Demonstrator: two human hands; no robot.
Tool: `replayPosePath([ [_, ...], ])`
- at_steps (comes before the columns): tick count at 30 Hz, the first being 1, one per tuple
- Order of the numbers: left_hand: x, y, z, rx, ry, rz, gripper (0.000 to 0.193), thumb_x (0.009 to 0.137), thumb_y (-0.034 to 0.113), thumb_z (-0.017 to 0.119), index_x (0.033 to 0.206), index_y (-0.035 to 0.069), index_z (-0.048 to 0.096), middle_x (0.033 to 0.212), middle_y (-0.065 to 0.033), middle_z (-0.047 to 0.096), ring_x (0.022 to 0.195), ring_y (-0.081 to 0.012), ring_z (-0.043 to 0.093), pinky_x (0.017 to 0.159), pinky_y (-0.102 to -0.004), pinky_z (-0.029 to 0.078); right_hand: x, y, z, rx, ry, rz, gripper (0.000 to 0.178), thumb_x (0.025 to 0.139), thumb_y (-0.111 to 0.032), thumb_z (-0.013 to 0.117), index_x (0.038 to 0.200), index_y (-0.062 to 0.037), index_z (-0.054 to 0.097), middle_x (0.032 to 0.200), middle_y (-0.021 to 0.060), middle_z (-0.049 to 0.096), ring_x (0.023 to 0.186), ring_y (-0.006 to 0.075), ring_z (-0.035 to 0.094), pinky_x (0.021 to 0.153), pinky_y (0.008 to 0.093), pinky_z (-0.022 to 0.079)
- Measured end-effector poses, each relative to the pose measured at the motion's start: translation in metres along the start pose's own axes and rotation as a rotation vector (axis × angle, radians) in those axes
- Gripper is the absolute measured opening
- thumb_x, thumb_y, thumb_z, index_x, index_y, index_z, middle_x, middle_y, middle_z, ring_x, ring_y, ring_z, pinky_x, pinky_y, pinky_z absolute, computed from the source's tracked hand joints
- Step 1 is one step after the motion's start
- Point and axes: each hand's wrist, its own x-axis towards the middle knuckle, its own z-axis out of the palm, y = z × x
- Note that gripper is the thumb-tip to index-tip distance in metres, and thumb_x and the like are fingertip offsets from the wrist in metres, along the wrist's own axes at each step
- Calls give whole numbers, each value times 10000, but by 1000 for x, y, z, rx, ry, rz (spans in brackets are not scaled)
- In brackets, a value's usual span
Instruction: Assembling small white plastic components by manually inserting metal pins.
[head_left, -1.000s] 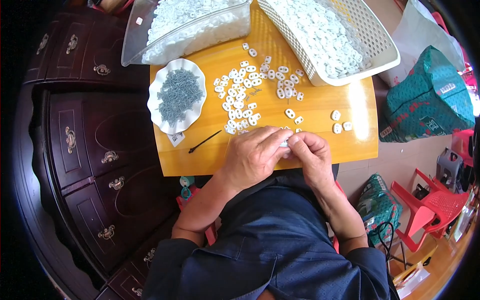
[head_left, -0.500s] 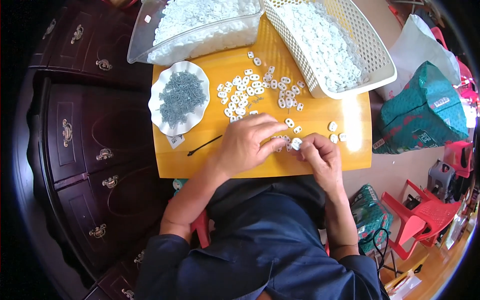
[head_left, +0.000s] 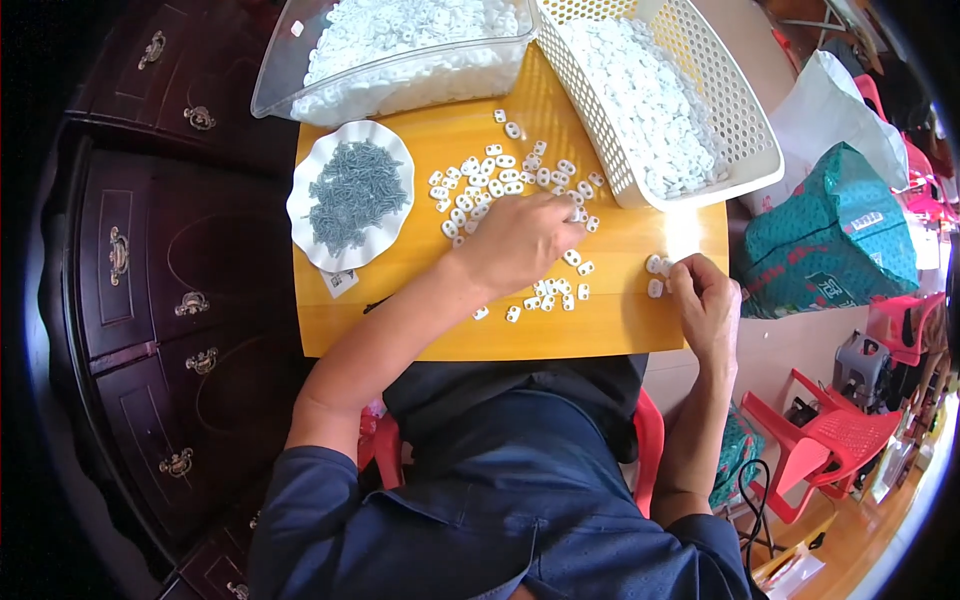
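Note:
Small white two-holed plastic pieces (head_left: 497, 187) lie in a loose cluster on the yellow table (head_left: 620, 325). My left hand (head_left: 525, 240) is over the right side of this cluster, its fingers curled down at a white piece (head_left: 578, 214); the fingertips are partly hidden. Toward the table's right edge, my right hand (head_left: 708, 305) pinches a white two-holed piece (head_left: 667, 268), beside two others (head_left: 655, 288) lying there. Nearer me sits a small group of pieces (head_left: 548, 294). A scalloped white dish (head_left: 303, 222) holds grey screws (head_left: 358, 195).
At the back stand a clear bin (head_left: 400, 85) and a cream perforated basket (head_left: 735, 130), both full of white pieces. A dark thin rod (head_left: 375, 304) shows partly beneath my left forearm. Dark drawers (head_left: 130, 260) stand left; teal bags (head_left: 835, 240) and a red chair (head_left: 830, 440) are right.
My right hand has moved right with its piece to the small group near the table's right edge. My left hand has left the near group and reached forward into the cluster.

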Motion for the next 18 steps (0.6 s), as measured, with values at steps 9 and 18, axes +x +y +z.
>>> replayPosePath([
  [9, 3, 1, 4, 45, 34, 59, 37, 796, 66, 601, 771, 71, 574, 785, -78, 577, 744, -258, 656, 600, -368, 549, 8, 0, 5, -207, 53, -18, 167, 900, -192, 652, 905, -27, 683, 657, 180, 645, 575, 322, 645, 593, 395, 507],
  [18, -19, 18, -36, -324, 151, -197, 122, 820, -4, 640, 857, 40, 532, 760, -87, 589, 636, -227, 639, 561, -355, 503, -13, -28, 41, 48, -35, -301, 147, 844, -30, 703, 986, -49, 675, 836, 119, 654, 651, 238, 664, 575, 336, 516],
])
